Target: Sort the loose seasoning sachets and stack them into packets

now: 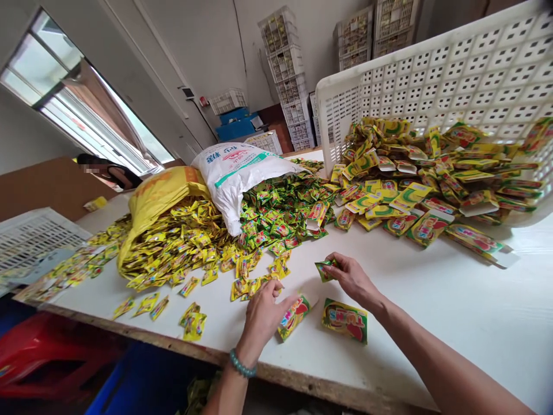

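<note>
My right hand (352,278) is closed, pinching a small green candy packet (325,270) above the white table. My left hand (268,308) wears a beaded bracelet (242,364). Its thumb is stretched away from the fingers and slightly blurred, and its fingertips are close to a few yellow candy packets (239,290). Partly behind that thumb lies a small printed carton (294,317). Another carton (344,320), green and yellow with a red fruit picture, lies below my right hand. Whether the left fingertips touch a packet is hidden.
A yellow sack (162,187) and a white sack (242,170) spill yellow and green packets over the table. At the right, a tipped white crate (341,95) spills many cartons. Crates (287,63) stand stacked behind. A person (114,172) is at the far left, above a red stool (38,351).
</note>
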Motion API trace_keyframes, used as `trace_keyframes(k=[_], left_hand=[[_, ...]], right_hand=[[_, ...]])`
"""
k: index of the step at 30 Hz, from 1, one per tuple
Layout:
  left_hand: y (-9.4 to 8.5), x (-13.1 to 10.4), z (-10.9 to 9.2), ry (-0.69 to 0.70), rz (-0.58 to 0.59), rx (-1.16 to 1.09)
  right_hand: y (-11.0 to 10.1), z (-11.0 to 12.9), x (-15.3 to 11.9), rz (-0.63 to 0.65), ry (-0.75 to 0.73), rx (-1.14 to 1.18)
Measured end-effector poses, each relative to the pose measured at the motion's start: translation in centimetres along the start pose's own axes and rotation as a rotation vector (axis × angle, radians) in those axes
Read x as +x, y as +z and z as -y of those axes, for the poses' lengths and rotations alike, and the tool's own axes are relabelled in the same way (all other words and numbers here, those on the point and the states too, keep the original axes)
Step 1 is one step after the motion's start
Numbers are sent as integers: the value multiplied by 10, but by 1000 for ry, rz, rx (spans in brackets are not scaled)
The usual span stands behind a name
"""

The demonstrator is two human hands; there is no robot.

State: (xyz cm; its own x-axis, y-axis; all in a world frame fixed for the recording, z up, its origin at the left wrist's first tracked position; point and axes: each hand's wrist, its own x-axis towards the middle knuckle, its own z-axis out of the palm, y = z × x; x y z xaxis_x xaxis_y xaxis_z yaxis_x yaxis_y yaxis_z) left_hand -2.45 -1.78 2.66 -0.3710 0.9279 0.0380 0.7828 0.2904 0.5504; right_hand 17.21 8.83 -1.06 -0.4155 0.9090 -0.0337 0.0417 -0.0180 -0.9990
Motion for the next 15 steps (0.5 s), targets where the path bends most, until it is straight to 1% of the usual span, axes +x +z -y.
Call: trace_keyframes(k=[3,5,8,11,13,15], left_hand=[[-1,2,14,29,-68,84],[-3,12,23,-13,-100,151],[-6,32,35,-107,-78,193],[-4,45,43,-141,-78,118],[-2,49,46,-139,-72,34],[1,49,46,-140,-73,-96]], right_hand=[[1,-2,1,-14,-3,-37],[1,-2,1,-36,-3,-65],[1,-1,0,-12,38,-55],[1,0,-1,20,70,-14],[2,-1,-2,15,72,-11],[2,0,-2,6,75,-1]])
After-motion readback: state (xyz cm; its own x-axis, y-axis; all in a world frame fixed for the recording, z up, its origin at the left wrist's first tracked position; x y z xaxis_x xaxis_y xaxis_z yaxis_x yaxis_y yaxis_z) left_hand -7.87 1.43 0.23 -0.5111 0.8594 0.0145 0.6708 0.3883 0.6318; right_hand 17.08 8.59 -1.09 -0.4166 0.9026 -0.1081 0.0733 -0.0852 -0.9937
